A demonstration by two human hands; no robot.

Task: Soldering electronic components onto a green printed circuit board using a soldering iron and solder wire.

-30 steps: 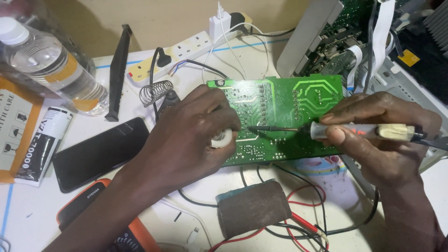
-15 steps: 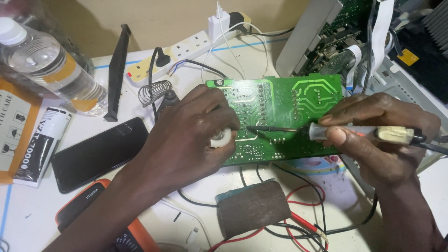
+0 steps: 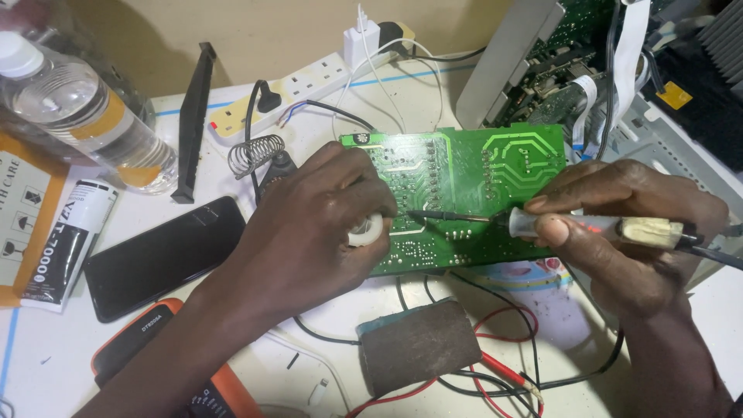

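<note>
A green circuit board (image 3: 495, 174) lies solder side up in the middle of the white table. My left hand (image 3: 313, 228) rests on the board's left end and grips a small white spool of solder (image 3: 365, 230). My right hand (image 3: 627, 224) holds a soldering iron (image 3: 596, 227) by its clear and cream handle. The iron's dark tip (image 3: 422, 215) touches the board just right of the spool.
A clear water bottle (image 3: 77, 116), a black phone (image 3: 159, 255), a glue tube (image 3: 70, 244) and an orange multimeter (image 3: 155, 356) lie to the left. A white power strip (image 3: 309, 81) and a coiled iron stand (image 3: 254, 155) sit behind. A dark sponge (image 3: 418, 344) and red and black leads (image 3: 495, 371) lie in front. Opened electronics (image 3: 619, 70) stand at the right.
</note>
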